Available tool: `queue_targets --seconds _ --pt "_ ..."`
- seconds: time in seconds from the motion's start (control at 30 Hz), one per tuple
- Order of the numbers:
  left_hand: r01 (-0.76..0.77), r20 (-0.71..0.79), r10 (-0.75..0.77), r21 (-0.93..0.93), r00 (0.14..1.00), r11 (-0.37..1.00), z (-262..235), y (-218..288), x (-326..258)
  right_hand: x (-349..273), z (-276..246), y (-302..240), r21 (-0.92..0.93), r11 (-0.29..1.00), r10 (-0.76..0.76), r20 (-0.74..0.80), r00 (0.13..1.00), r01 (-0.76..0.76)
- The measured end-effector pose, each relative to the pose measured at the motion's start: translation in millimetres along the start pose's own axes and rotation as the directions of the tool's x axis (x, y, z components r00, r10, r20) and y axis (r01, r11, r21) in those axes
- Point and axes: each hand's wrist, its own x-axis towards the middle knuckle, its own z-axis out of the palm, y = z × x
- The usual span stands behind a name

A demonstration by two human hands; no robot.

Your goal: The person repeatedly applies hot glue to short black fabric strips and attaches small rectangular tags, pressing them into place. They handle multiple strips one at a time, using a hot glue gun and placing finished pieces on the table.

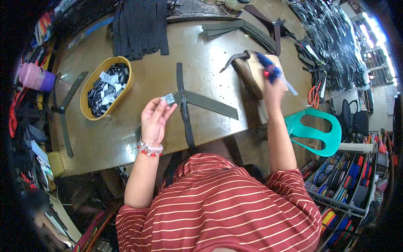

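Observation:
My left hand (154, 122) pinches a small white printed label (168, 98) between thumb and fingertips. The label is held over the left end of a flat dark olive strap (212, 105), where it crosses a narrow black strap (187, 126) on the table. Farther right, my right hand (274, 93) is closed around a blue handheld tool (269, 67) with a red light on it; motion blurs it, so its exact kind is unclear. The tool is above a pale board (262, 66), beside a hammer (235, 59) and a brown wooden block (247, 79).
A yellow tub (86, 101) of black pieces and white labels stands left on the table (142, 75). Dark straps (140, 29) lie at the back, olive straps (252, 33) back right. Orange-handled scissors (314, 97) and a teal stool (333, 134) are right. A person (46, 220) is lower left.

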Motion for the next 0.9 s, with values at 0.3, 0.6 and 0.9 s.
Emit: queue_targets --seconds 0.3,0.6,0.9 --pt "0.028 0.014 -0.04 0.505 0.999 0.863 30 -3 -18 -72 -24 38 0.06 0.988 -0.132 -0.17 0.977 0.144" --pt "0.136 0.019 -0.228 0.753 0.973 0.644 47 10 -26 -98 39 -84 0.296 0.948 -0.21 0.861 0.463 -0.121" --pt "-0.347 0.351 0.078 0.936 0.933 -0.057 24 23 15 -45 97 -106 0.143 0.982 -0.186 0.871 0.455 0.127"
